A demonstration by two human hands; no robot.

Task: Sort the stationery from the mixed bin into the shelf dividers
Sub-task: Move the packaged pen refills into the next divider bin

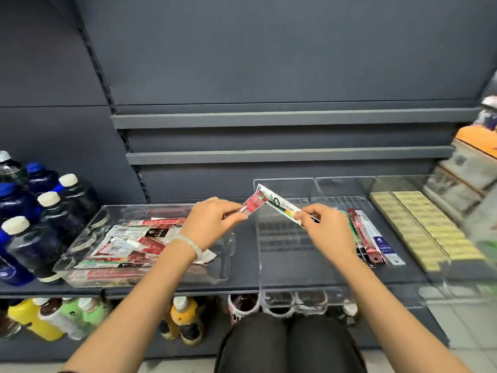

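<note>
- The left hand (pixel 212 222) pinches a red packet (pixel 252 203) between thumb and fingertips, holding it in the air above the gap between the bin and the dividers.
- The right hand (pixel 326 231) pinches a white packet (pixel 282 204) with green print by its lower end; the packet slants up to the left, and its upper part lies just beside the red packet's top end.
- Both grips are closed on their packets; neither hand rests on the shelf.
- The clear bin (pixel 223 267) sits on the shelf (pixel 244 265) to the left, holding a loose heap of red and white packets (pixel 129 246).
- The clear dividers (pixel 285 254) stand to the right on the same shelf. The compartment below the hands shows no packets; the one to its right holds a few long packets (pixel 368 238), red ones and one white and blue.
- Farther right lie rows of yellow boxes (pixel 425 224).
- Dark blue bottles (pixel 40 227) stand at the far left of the shelf, and drink bottles (pixel 48 316) fill the shelf below.
- A pale bead bracelet (pixel 192 244) circles the left wrist.
</note>
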